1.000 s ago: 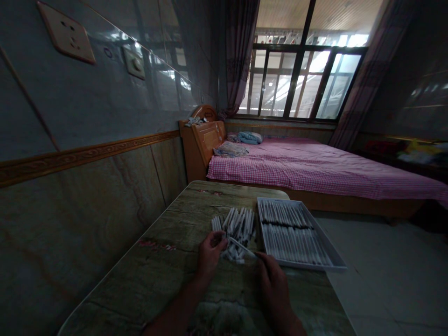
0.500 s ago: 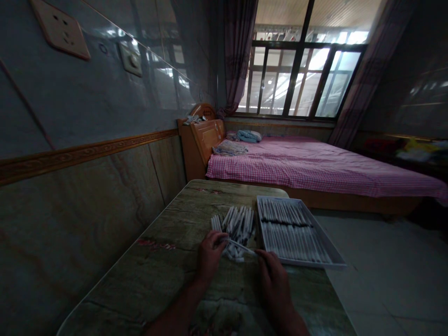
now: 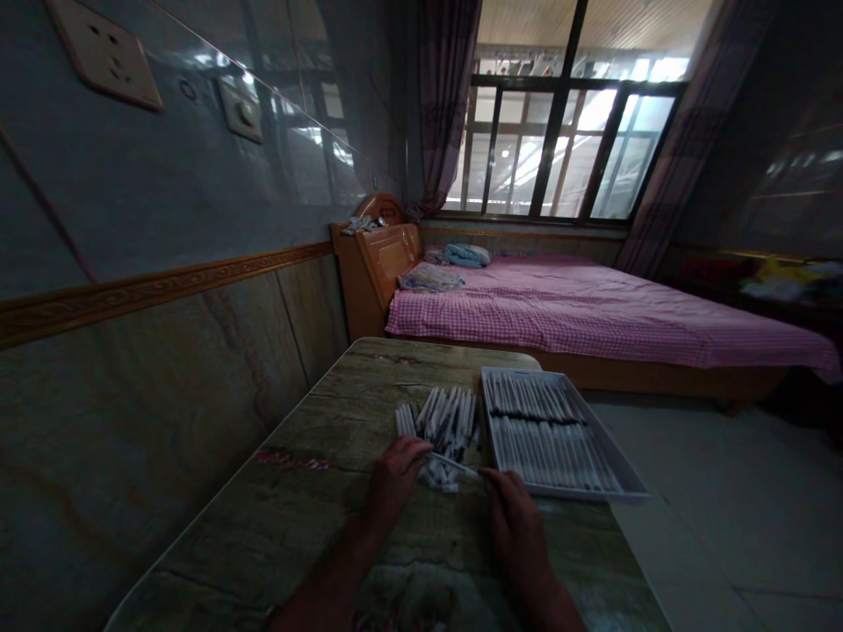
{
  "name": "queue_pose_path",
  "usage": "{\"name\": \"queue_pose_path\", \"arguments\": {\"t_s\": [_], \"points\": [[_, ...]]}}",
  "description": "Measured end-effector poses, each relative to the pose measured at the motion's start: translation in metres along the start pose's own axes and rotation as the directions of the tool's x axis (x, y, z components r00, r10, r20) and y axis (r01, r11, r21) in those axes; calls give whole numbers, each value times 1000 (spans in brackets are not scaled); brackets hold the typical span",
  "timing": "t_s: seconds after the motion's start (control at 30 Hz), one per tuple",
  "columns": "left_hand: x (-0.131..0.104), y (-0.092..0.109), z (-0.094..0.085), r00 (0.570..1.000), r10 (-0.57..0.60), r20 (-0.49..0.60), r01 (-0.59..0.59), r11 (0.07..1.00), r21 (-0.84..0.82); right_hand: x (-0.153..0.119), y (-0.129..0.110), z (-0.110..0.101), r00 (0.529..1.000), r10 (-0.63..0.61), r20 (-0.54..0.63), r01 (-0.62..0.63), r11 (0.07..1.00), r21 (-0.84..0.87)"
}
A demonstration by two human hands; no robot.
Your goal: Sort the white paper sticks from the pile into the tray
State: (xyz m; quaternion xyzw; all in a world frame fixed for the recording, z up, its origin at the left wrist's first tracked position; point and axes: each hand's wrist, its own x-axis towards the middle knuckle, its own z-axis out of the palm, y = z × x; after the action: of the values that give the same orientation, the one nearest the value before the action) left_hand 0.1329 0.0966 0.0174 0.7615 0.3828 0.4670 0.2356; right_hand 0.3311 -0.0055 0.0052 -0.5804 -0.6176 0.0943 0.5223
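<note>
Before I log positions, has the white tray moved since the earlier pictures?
No: the white tray keeps its place against the table; only the whole view shifted slightly.

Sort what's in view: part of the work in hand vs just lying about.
In the work:
pen-like stick, held between left hand and right hand
loose pile of similar pieces
white tray with two rows of them
table under it all

Lying about:
blue folded cloth and crumpled cloth, both on the bed
yellow item, far right, blurred
</note>
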Motion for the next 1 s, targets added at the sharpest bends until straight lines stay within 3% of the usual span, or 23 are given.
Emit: {"name": "queue_pose_path", "arguments": {"t_s": [0.1, 0.2, 0.3, 0.4, 0.5, 0.63, 0.83, 0.9, 1.0], "points": [[1, -2, -6, 997, 74, 37, -76, 996, 50, 0, 2, -2, 999, -32, 44, 32, 999, 3], [2, -3, -10, 985, 148, 84, -156, 982, 110, -2, 3, -3, 997, 11, 74, -14, 999, 39], [4, -2, -11, 960, 263, 93, -276, 947, 165, -6, 2, -3, 983, 150, 108, -158, 984, 77], [4, -4, -7, 912, 406, 57, -409, 894, 184, -8, 2, -5, 933, 316, 172, -333, 939, 82], [2, -7, -2, 884, 462, 71, -466, 863, 195, -6, 4, -9, 888, 410, 210, -436, 894, 99], [1, -12, 2, 886, 454, 97, -465, 867, 182, 2, 5, -12, 851, 438, 290, -493, 856, 156], [0, -7, -7, 891, 429, 146, -450, 877, 168, 3, -10, -11, 788, 361, 499, -487, 861, 146], [0, -6, -8, 912, 381, 150, -405, 893, 194, 3, -11, -12, 783, 375, 496, -498, 855, 141], [2, -10, -5, 968, 249, 34, -250, 937, 246, 9, -8, -21, 817, 405, 411, -490, 863, 125]]}}
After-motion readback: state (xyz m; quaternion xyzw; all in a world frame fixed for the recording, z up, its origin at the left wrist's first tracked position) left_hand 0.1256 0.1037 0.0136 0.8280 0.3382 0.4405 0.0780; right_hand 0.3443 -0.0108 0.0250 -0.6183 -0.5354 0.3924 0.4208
